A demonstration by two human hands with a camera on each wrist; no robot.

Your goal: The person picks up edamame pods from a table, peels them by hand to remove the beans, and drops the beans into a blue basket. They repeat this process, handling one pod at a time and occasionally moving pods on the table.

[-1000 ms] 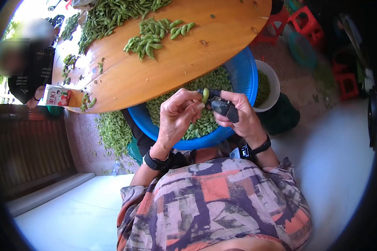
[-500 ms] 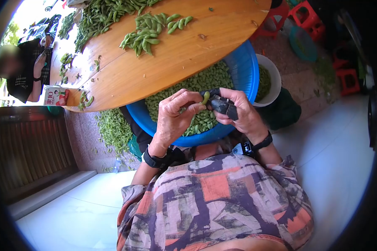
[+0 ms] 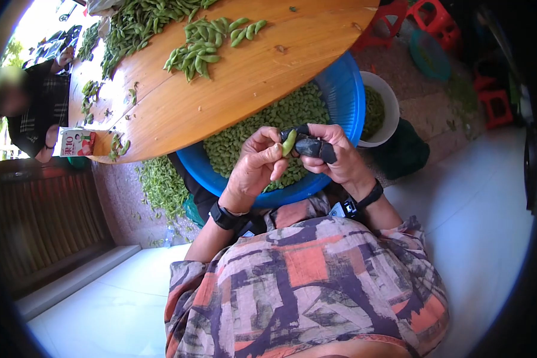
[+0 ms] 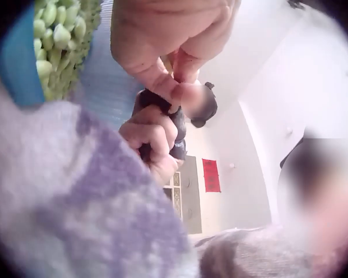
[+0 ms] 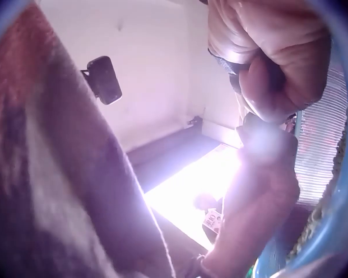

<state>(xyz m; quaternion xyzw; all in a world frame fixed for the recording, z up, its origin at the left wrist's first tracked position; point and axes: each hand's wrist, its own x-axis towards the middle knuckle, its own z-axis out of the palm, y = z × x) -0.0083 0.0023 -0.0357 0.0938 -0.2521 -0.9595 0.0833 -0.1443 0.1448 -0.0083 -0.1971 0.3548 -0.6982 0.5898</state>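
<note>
In the head view, the left hand pinches a green pod between thumb and forefinger. The right hand, with black coverings on its thumb and a finger, meets the pod from the other side, its fingers curled. Both hands are over a blue basin of shelled green beans. The left wrist view shows the left hand above the right hand, fingertips together. Glare blurs the fingertips in the right wrist view, beneath the right hand.
A wooden table bears piles of pods and a drink carton. Beside the basin stands a white bucket. Red stools are at the right, pods lie on the floor, and another person sits at the left.
The left hand has shifted slightly at the pod, and more of the pod shows between the hands. The head view has moved a little. The other person's hands have changed position.
</note>
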